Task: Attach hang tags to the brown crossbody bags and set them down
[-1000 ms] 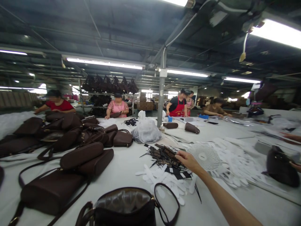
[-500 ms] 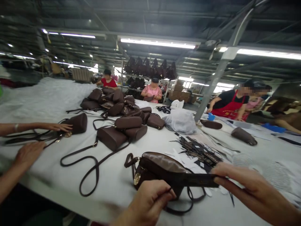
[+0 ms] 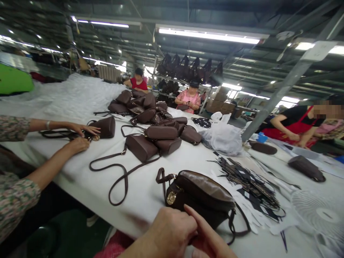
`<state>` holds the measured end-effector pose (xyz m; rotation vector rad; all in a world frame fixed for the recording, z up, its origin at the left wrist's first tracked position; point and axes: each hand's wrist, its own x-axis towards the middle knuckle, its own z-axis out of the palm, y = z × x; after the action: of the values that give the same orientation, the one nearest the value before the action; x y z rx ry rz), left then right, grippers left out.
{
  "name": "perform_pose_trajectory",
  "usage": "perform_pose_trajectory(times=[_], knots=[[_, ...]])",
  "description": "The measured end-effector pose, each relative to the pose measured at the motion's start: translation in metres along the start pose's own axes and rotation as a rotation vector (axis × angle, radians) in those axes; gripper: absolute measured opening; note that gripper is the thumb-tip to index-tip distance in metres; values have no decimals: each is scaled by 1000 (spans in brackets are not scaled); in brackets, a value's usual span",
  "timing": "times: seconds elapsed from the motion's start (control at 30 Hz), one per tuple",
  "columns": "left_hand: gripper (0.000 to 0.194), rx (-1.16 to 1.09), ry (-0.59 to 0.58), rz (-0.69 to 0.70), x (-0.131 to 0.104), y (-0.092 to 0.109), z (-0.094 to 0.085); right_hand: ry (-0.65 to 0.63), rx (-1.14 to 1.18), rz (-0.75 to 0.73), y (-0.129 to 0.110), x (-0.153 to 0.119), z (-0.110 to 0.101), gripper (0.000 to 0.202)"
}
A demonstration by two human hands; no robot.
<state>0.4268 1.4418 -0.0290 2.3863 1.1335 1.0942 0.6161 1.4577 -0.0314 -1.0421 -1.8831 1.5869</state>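
Observation:
My left hand (image 3: 172, 225) is closed in front of a dark brown handbag (image 3: 199, 200), low in the view. My right hand (image 3: 211, 236) meets it there, the index finger laid along the left hand's knuckles. Whatever the fingers pinch between them is hidden. The handbag stands tilted on the table with its shiny brown top facing up. A round gold charm (image 3: 171, 197) hangs at its left end, and a thin strap (image 3: 243, 222) loops out at its right. Just behind the bag lies a pile of black strips with tags (image 3: 247, 182).
On the left, a co-worker's hands (image 3: 80, 139) handle another brown bag (image 3: 106, 127). Several brown bags (image 3: 142, 147) are heaped mid-table, one strap trailing forward. A white plastic bag (image 3: 223, 136), a metal post (image 3: 285, 86) and a white fan (image 3: 319, 211) stand rightward.
My right hand has come in from the right to my left hand; the dark strip it held out is no longer visible. The view has shifted left. The co-worker's hands have come closer together.

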Motion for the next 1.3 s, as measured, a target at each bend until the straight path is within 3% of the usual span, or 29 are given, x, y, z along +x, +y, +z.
perform_pose_trajectory(times=[0.07, 0.13, 0.27, 0.43, 0.57, 0.67, 0.77, 0.87, 0.97, 1.03, 1.13, 1.3], knots=[[22, -17, 21, -39, -2, -5, -4, -29, 38, 72, -1, 14, 7, 65], [24, -84, 33, -103, -7, -12, -11, -51, -67, 83, -4, 22, 2, 55], [31, -399, 84, -313, -16, -35, -17, -111, -461, -73, -27, 26, -16, 47], [24, -760, 296, -693, -5, -73, 3, -112, -782, -210, -69, 37, -34, 29], [38, -1259, 466, -729, 14, -86, 16, -112, -906, -264, -79, 55, -39, 26], [46, -1470, 572, -794, 24, -85, 17, -132, -951, -248, -73, 63, -39, 25], [38, -1414, 504, -795, 30, -85, 14, -141, -978, -228, -68, 68, -40, 24], [17, -1146, 295, -714, 32, -86, 7, -107, -983, -222, -68, 71, -42, 24], [19, -915, 108, -679, 30, -89, 1, -80, -996, -214, -73, 74, -44, 24], [26, -778, 118, -699, 27, -93, 0, -60, -1030, -209, -77, 75, -44, 25], [26, -600, 270, -713, 23, -97, 8, -13, -1141, -222, -84, 79, -41, 27], [35, -666, 329, -631, 30, -96, 26, 101, -1570, -245, -102, 90, -33, 28]])
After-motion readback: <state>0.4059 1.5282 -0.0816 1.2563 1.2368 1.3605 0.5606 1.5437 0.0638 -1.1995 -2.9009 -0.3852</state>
